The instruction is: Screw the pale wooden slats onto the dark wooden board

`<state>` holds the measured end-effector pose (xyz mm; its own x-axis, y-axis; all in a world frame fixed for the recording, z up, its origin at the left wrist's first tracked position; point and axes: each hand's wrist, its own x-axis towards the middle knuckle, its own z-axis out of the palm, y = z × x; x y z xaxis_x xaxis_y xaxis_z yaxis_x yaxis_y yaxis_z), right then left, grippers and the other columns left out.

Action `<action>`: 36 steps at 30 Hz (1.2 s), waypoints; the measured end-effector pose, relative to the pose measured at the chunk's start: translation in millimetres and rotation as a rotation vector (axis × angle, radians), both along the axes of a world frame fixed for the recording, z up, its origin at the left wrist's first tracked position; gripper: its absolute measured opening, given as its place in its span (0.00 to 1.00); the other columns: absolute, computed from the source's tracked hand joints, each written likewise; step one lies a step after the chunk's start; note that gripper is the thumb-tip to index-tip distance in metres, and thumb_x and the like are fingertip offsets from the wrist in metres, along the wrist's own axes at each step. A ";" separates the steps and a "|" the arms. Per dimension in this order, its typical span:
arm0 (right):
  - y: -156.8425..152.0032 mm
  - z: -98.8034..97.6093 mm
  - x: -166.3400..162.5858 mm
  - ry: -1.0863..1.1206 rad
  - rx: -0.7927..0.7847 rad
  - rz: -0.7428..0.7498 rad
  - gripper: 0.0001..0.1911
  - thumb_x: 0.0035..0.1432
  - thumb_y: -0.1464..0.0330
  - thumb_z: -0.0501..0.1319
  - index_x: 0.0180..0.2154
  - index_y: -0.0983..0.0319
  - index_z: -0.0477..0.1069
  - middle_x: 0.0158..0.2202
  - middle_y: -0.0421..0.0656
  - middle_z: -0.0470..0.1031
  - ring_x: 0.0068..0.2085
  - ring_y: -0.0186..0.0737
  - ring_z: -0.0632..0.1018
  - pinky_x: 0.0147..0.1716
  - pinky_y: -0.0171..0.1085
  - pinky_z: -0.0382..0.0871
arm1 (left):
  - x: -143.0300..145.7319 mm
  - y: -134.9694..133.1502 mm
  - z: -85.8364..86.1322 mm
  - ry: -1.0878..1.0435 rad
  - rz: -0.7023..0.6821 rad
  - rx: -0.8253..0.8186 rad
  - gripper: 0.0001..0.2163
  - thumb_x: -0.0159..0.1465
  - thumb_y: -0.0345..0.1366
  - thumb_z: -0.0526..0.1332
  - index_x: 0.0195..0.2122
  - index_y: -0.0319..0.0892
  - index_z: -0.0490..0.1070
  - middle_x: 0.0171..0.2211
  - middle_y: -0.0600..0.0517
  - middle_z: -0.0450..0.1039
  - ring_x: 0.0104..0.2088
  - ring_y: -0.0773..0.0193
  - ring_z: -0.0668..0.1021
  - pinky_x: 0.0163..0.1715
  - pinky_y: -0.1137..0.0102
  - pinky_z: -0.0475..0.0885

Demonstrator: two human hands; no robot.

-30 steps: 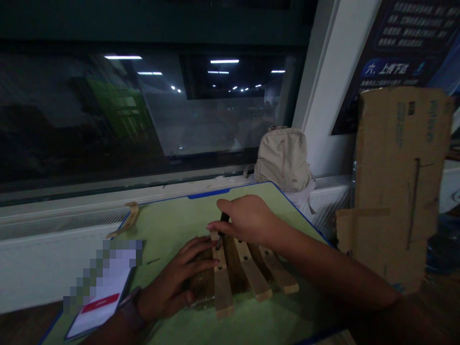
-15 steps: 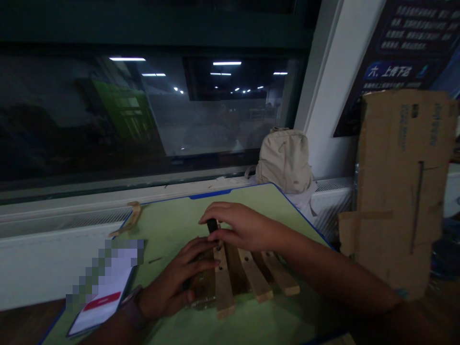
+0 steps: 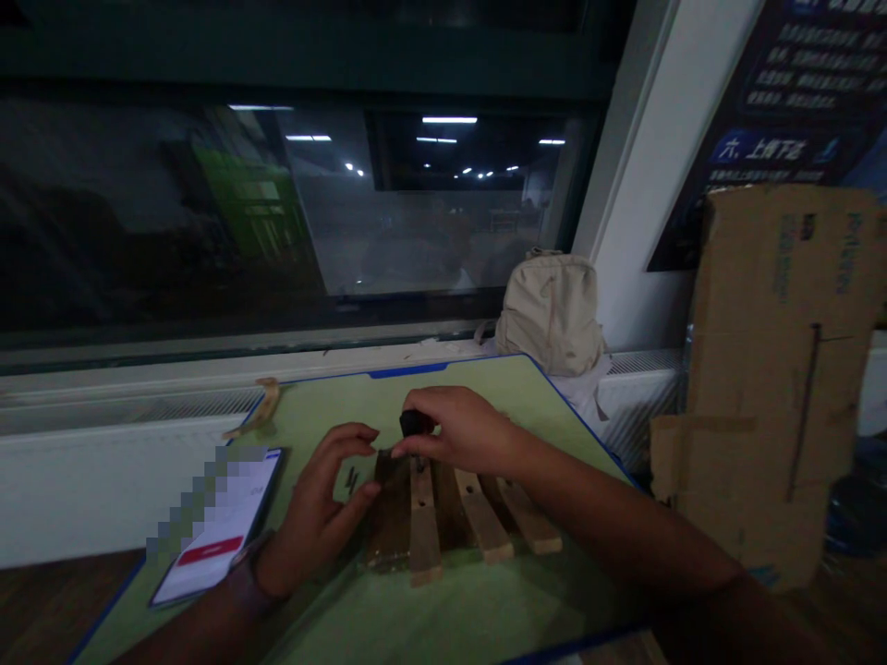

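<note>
My right hand is closed around the black handle of a short screwdriver, held upright over a wooden strip. The screwdriver's tip meets the strip near its far end, where my fingers partly hide it. My left hand is just left of the strip, thumb and fingers apart, holding nothing. Two more wooden strips with holes, a middle one and a right one, lie fanned out under my right wrist. All three rest on a brown, shiny-edged block. Small dark screws lie beyond my left fingers.
A phone lies on the left of the green, blue-edged table. A curved wooden piece sits at its far left corner. Behind stand a beige backpack and a window; a large cardboard sheet leans at right.
My left hand has come off the strip, moving left and opening. My right hand has shifted slightly, still gripping the screwdriver. The view has tilted a little.
</note>
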<state>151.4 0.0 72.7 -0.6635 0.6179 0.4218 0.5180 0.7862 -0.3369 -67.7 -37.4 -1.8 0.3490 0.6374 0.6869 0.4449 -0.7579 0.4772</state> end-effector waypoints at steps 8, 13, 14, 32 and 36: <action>-1.6 1.6 -5.3 -0.098 0.048 -0.013 0.11 0.59 0.62 0.63 0.32 0.63 0.70 0.30 0.42 0.74 0.31 0.38 0.71 0.29 0.34 0.53 | 34.5 8.2 52.9 -0.120 0.079 -0.096 0.10 0.58 0.38 0.67 0.37 0.44 0.68 0.35 0.53 0.68 0.33 0.66 0.74 0.33 0.72 0.74; 2.8 4.6 6.7 -0.111 -0.016 0.009 0.12 0.57 0.62 0.64 0.33 0.65 0.71 0.30 0.43 0.75 0.32 0.38 0.72 0.29 0.33 0.55 | 48.2 19.3 51.1 -0.192 0.074 -0.070 0.07 0.59 0.37 0.66 0.31 0.42 0.69 0.31 0.54 0.70 0.32 0.66 0.76 0.32 0.72 0.74; 2.2 4.0 11.9 -0.110 -0.040 0.025 0.12 0.58 0.61 0.64 0.34 0.65 0.72 0.31 0.44 0.75 0.32 0.38 0.73 0.29 0.33 0.57 | 48.8 21.0 50.5 -0.186 0.077 -0.047 0.07 0.59 0.37 0.66 0.31 0.41 0.69 0.31 0.54 0.70 0.32 0.66 0.76 0.33 0.72 0.74; -8.5 -31.6 49.5 0.014 -0.282 0.472 0.15 0.64 0.66 0.58 0.47 0.68 0.76 0.45 0.53 0.76 0.48 0.40 0.75 0.49 0.39 0.67 | 28.9 26.9 45.4 -0.132 0.059 -0.047 0.04 0.63 0.35 0.62 0.38 0.43 0.74 0.38 0.49 0.78 0.40 0.63 0.80 0.41 0.69 0.75; -15.0 -20.0 68.1 -0.030 -0.319 0.399 0.14 0.64 0.65 0.58 0.45 0.66 0.77 0.47 0.52 0.76 0.50 0.40 0.75 0.50 0.38 0.65 | 34.2 26.5 41.4 -0.153 0.008 -0.023 0.05 0.62 0.35 0.64 0.39 0.43 0.73 0.38 0.49 0.75 0.41 0.62 0.78 0.41 0.68 0.75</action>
<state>219.5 -14.9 52.8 -0.8828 0.4092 0.2307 0.2116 0.7849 -0.5824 -33.5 -10.9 39.5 0.2362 0.6561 0.7168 0.3718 -0.7425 0.5572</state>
